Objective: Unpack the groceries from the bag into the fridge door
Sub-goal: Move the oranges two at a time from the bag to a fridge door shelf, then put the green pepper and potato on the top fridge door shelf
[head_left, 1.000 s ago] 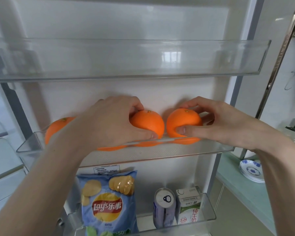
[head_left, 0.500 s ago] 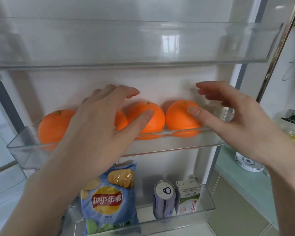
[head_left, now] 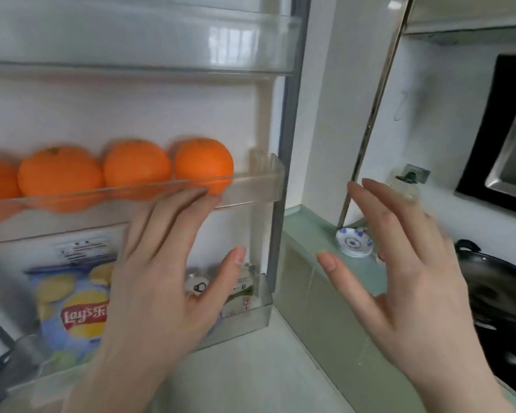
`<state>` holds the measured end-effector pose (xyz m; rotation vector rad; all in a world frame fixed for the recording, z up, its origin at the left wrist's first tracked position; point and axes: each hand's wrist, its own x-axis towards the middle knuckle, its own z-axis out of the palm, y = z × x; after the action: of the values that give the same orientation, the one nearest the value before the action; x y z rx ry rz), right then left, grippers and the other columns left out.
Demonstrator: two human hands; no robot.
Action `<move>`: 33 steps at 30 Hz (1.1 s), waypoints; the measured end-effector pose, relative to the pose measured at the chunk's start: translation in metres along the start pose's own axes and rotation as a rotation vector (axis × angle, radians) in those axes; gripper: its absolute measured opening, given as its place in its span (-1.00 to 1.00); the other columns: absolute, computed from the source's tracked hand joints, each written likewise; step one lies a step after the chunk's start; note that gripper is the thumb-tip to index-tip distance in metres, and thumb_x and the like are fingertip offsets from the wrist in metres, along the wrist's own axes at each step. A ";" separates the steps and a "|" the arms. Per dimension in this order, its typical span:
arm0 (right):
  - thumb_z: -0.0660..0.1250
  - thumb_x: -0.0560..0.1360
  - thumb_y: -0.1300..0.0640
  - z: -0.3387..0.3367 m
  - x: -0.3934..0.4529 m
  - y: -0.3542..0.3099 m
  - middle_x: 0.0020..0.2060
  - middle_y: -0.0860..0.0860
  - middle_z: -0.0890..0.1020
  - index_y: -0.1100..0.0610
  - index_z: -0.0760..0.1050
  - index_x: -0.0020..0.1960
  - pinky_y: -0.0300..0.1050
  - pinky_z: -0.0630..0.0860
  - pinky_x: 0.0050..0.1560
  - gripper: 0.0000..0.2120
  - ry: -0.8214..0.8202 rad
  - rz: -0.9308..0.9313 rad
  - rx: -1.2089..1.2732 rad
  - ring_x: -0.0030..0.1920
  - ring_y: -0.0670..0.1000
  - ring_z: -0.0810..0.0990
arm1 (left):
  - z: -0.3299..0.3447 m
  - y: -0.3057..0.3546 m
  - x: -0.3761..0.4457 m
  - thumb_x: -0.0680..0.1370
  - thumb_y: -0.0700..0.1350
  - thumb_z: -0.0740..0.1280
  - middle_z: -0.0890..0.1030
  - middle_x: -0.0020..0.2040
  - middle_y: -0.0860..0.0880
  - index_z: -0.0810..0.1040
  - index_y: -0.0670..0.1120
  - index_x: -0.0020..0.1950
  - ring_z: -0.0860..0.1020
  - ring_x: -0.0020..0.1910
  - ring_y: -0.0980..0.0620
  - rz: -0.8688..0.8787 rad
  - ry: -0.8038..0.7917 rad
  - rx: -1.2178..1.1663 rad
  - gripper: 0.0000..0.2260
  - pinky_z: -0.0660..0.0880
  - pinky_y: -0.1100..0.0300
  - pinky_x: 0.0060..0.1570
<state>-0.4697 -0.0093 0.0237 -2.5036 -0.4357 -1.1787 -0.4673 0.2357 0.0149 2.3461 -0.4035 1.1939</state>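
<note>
— Starting with the big thing: why is the fridge door (head_left: 149,114) loaded like that?

— Each shelf suits its goods, I'd judge. The middle door shelf (head_left: 251,186) has a low clear lip, enough to stop the oranges (head_left: 137,166) rolling out, so they sit in a row along it. The bottom door shelf (head_left: 245,320) is deeper, so the tall chip bag (head_left: 72,311) stands there at the left, with a can (head_left: 198,286) and a carton (head_left: 242,293) to its right.

— And the bag they came from?

— Not in view. To the right, on the green counter (head_left: 304,231), there's only a stack of small dishes (head_left: 353,242), and a dark wok (head_left: 495,290) nearer.

— The hands?

— Left hand (head_left: 161,281) is spread, fingers straight, in front of the shelves; its fingertips (head_left: 197,193) reach the middle shelf's lip, though contact I can't confirm. Right hand (head_left: 399,263) is spread too, grasping nothing, out over the counter.
</note>
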 end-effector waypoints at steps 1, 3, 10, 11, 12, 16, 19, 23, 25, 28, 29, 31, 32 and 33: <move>0.20 0.61 -0.28 -0.008 -0.011 0.009 0.47 0.04 0.45 0.10 0.38 0.53 0.12 0.40 0.35 -0.36 -0.006 0.012 -0.024 0.39 0.12 0.50 | 0.009 0.013 -0.005 0.58 0.08 0.34 0.55 0.38 -0.06 0.56 -0.14 0.39 0.49 0.39 -0.13 0.026 -0.014 -0.007 -0.56 0.37 0.00 0.43; 0.21 0.61 -0.26 -0.027 -0.034 0.029 0.49 0.05 0.44 0.11 0.37 0.54 0.15 0.39 0.41 -0.36 -0.018 0.046 -0.076 0.46 0.11 0.45 | 0.026 0.042 -0.015 0.59 0.07 0.34 0.55 0.39 -0.08 0.56 -0.16 0.39 0.49 0.40 -0.16 0.067 -0.052 -0.041 -0.55 0.40 -0.13 0.40; 0.22 0.60 -0.26 -0.114 -0.117 0.098 0.51 0.02 0.44 0.10 0.36 0.56 0.18 0.37 0.45 -0.35 -0.027 0.227 -0.285 0.54 0.08 0.38 | 0.084 0.163 -0.043 0.59 0.09 0.33 0.50 0.44 -0.06 0.54 -0.15 0.42 0.46 0.43 -0.10 0.161 -0.183 -0.236 -0.53 0.38 -0.01 0.43; 0.23 0.60 -0.26 -0.127 -0.130 0.108 0.51 0.01 0.43 0.10 0.36 0.56 0.18 0.37 0.45 -0.35 -0.027 0.257 -0.310 0.55 0.07 0.37 | 0.092 0.181 -0.048 0.59 0.08 0.33 0.50 0.45 -0.06 0.54 -0.15 0.42 0.46 0.42 -0.12 0.180 -0.194 -0.268 -0.53 0.39 -0.05 0.42; 0.23 0.60 -0.27 -0.142 -0.143 0.117 0.51 0.01 0.43 0.09 0.36 0.56 0.17 0.36 0.46 -0.35 -0.026 0.289 -0.335 0.54 0.07 0.38 | 0.100 0.199 -0.054 0.59 0.07 0.33 0.50 0.45 -0.07 0.54 -0.16 0.41 0.46 0.42 -0.13 0.197 -0.205 -0.300 -0.54 0.40 -0.07 0.42; 0.21 0.61 -0.28 -0.202 -0.196 0.153 0.52 0.03 0.41 0.10 0.35 0.56 0.13 0.35 0.48 -0.34 -0.013 0.420 -0.413 0.52 0.09 0.40 | 0.127 0.274 -0.076 0.59 0.05 0.32 0.50 0.45 -0.07 0.53 -0.16 0.43 0.47 0.42 -0.12 0.246 -0.247 -0.415 -0.53 0.40 -0.04 0.41; 0.20 0.61 -0.29 -0.248 -0.236 0.174 0.54 0.04 0.37 0.07 0.34 0.57 0.09 0.34 0.48 -0.34 0.016 0.513 -0.462 0.51 0.09 0.39 | 0.144 0.333 -0.091 0.59 0.05 0.32 0.48 0.47 -0.08 0.51 -0.16 0.45 0.46 0.44 -0.12 0.300 -0.297 -0.512 -0.52 0.33 0.06 0.46; 0.22 0.62 -0.27 -0.302 -0.284 0.195 0.54 0.03 0.36 0.07 0.32 0.58 0.07 0.34 0.49 -0.36 0.057 0.615 -0.546 0.50 0.07 0.39 | 0.164 0.404 -0.111 0.60 0.06 0.29 0.48 0.47 -0.07 0.51 -0.16 0.45 0.44 0.46 -0.08 0.387 -0.360 -0.604 -0.51 0.25 0.16 0.49; 0.23 0.62 -0.26 -0.323 -0.305 0.203 0.54 0.03 0.37 0.07 0.31 0.58 0.12 0.38 0.46 -0.35 0.082 0.669 -0.578 0.52 0.06 0.38 | 0.173 0.436 -0.120 0.60 0.07 0.28 0.48 0.47 -0.06 0.51 -0.16 0.45 0.44 0.47 -0.08 0.439 -0.391 -0.652 -0.52 0.25 0.14 0.50; 0.23 0.62 -0.26 -0.349 -0.331 0.216 0.53 0.01 0.38 0.07 0.31 0.58 0.13 0.39 0.44 -0.36 0.118 0.740 -0.611 0.51 0.05 0.39 | 0.187 0.480 -0.130 0.60 0.07 0.29 0.49 0.46 -0.05 0.51 -0.15 0.45 0.45 0.46 -0.08 0.510 -0.424 -0.728 -0.52 0.32 0.04 0.49; 0.22 0.62 -0.26 -0.356 -0.338 0.222 0.53 0.00 0.38 0.06 0.30 0.58 0.12 0.39 0.44 -0.36 0.128 0.764 -0.624 0.51 0.05 0.40 | 0.193 0.494 -0.132 0.60 0.07 0.30 0.49 0.46 -0.05 0.51 -0.15 0.45 0.45 0.46 -0.07 0.530 -0.434 -0.746 -0.52 0.33 0.03 0.48; 0.21 0.62 -0.25 -0.367 -0.351 0.233 0.53 -0.01 0.39 0.07 0.31 0.58 0.10 0.39 0.44 -0.36 0.151 0.804 -0.649 0.51 0.03 0.40 | 0.205 0.518 -0.136 0.60 0.07 0.30 0.49 0.46 -0.04 0.52 -0.14 0.45 0.44 0.48 -0.05 0.561 -0.455 -0.777 -0.53 0.31 0.07 0.49; 0.21 0.62 -0.25 -0.372 -0.357 0.238 0.53 -0.01 0.39 0.07 0.31 0.58 0.09 0.40 0.44 -0.37 0.162 0.820 -0.659 0.51 0.03 0.40 | 0.212 0.529 -0.138 0.60 0.06 0.31 0.49 0.46 -0.04 0.52 -0.14 0.45 0.43 0.48 -0.04 0.574 -0.466 -0.792 -0.53 0.30 0.09 0.49; 0.21 0.63 -0.25 -0.376 -0.362 0.244 0.53 -0.02 0.39 0.07 0.32 0.57 0.08 0.40 0.44 -0.37 0.170 0.836 -0.669 0.51 0.02 0.39 | 0.220 0.539 -0.140 0.60 0.06 0.32 0.49 0.46 -0.04 0.52 -0.14 0.45 0.43 0.48 -0.03 0.586 -0.478 -0.807 -0.53 0.29 0.09 0.50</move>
<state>-0.8458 -0.4348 -0.0762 -2.5582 1.1162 -1.2491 -0.6466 -0.3306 -0.0610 1.7796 -1.4947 0.4761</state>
